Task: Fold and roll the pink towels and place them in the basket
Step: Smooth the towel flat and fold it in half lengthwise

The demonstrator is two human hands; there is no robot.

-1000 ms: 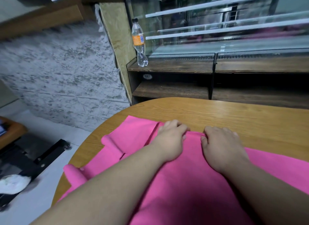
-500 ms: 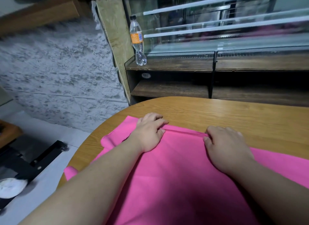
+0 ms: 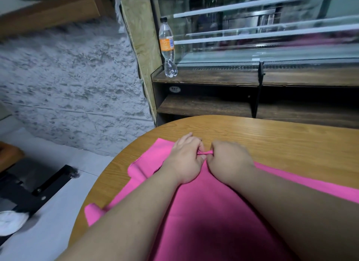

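Observation:
A pink towel [image 3: 209, 212] lies spread over the near part of the round wooden table [image 3: 272, 142], with one corner hanging past the left rim. My left hand [image 3: 184, 159] and my right hand [image 3: 229, 159] sit side by side at the towel's far edge. Both pinch a thin raised fold of pink cloth between them, fingers curled. My forearms cover much of the towel. No basket is in view.
Behind the table stands a dark wooden shelf unit [image 3: 204, 105] under a glass display case, with a plastic bottle [image 3: 168, 49] on its top left corner. A rough grey wall is on the left. Black equipment [image 3: 38, 187] lies on the floor left of the table.
My hands were apart along the far edge, pressing it flat. They have come together at the middle and now pinch the edge up into a small fold.

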